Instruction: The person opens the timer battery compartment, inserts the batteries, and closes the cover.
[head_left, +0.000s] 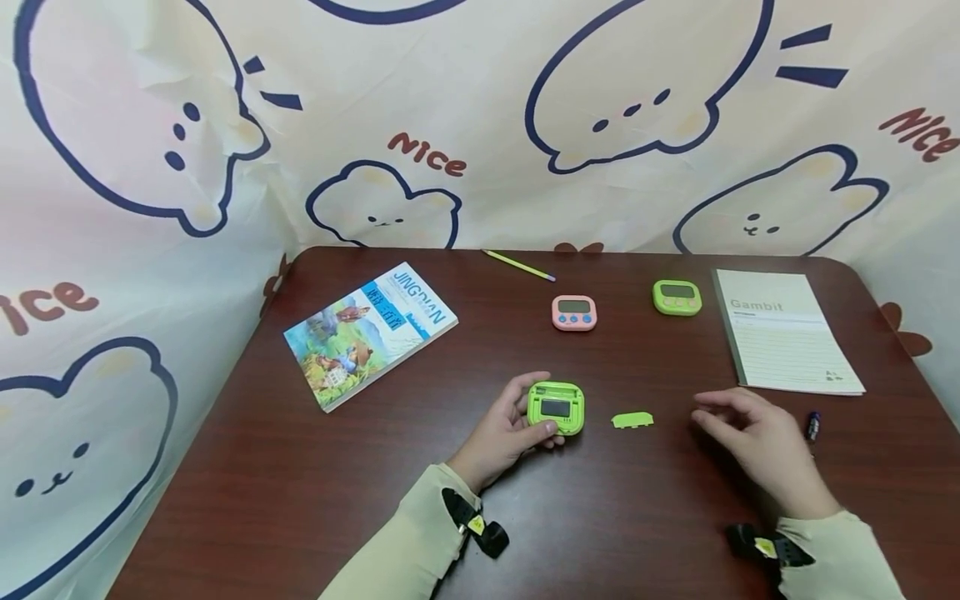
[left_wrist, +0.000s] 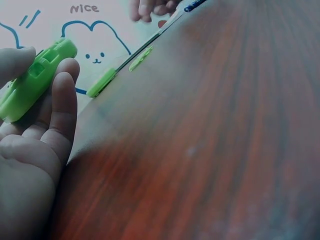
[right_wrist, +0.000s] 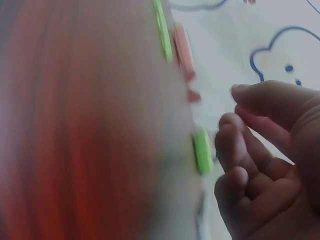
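Note:
My left hand (head_left: 504,429) grips a green digital timer (head_left: 556,407) between thumb and fingers, above the table. An open battery slot shows along the timer's upper part, and a small grey screen lies below it. To the right of this timer lies a loose green battery cover (head_left: 632,420). My right hand (head_left: 768,446) hovers over the table with loosely bent fingers and nothing between them. A dark battery (head_left: 813,427) lies just beyond that hand's right side. In the right wrist view the right thumb and fingertips stand apart.
A pink timer (head_left: 574,312) and a second green timer (head_left: 677,297) stand farther back. On the left lies a picture-covered book (head_left: 371,333); on the right, a Gambit notebook (head_left: 787,332). A yellow-green pencil (head_left: 519,265) rests near the back edge of the brown table (head_left: 600,517).

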